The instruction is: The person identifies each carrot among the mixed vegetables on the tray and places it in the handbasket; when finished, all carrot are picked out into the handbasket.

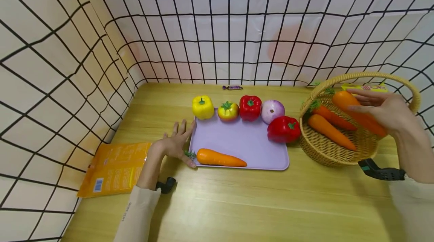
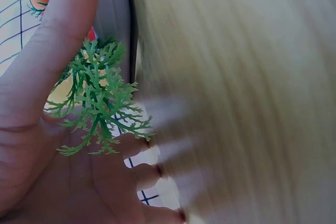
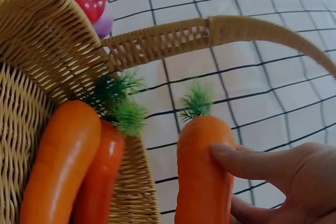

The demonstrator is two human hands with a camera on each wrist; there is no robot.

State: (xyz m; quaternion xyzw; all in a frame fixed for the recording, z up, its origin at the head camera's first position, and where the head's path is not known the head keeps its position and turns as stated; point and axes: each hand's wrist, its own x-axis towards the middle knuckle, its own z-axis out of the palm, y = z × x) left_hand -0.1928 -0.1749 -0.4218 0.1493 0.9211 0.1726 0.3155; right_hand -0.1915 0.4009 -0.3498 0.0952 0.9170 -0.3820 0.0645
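Note:
My right hand (image 1: 386, 110) grips a thick orange carrot (image 1: 354, 110) over the wicker basket (image 1: 315, 155); in the right wrist view thumb and fingers pinch the carrot (image 3: 202, 166) just below its green top. Two more carrots (image 1: 330, 131) lie inside the basket. At the left end of the lilac tray (image 1: 237, 136), my left hand (image 1: 173, 144) rests with fingers spread. A single carrot (image 1: 220, 158) lies along the tray's near edge, its leafy top (image 2: 100, 93) by the left thumb and palm.
Along the tray's far side sit a yellow pepper (image 1: 202, 107), a red-yellow tomato (image 1: 228, 111), a red pepper (image 1: 250, 107) and a purple onion (image 1: 272, 111). Another red pepper (image 1: 284, 129) overlaps the right edge. An orange packet (image 1: 115, 168) lies left; a purple wrapped candy (image 1: 232, 87) lies behind.

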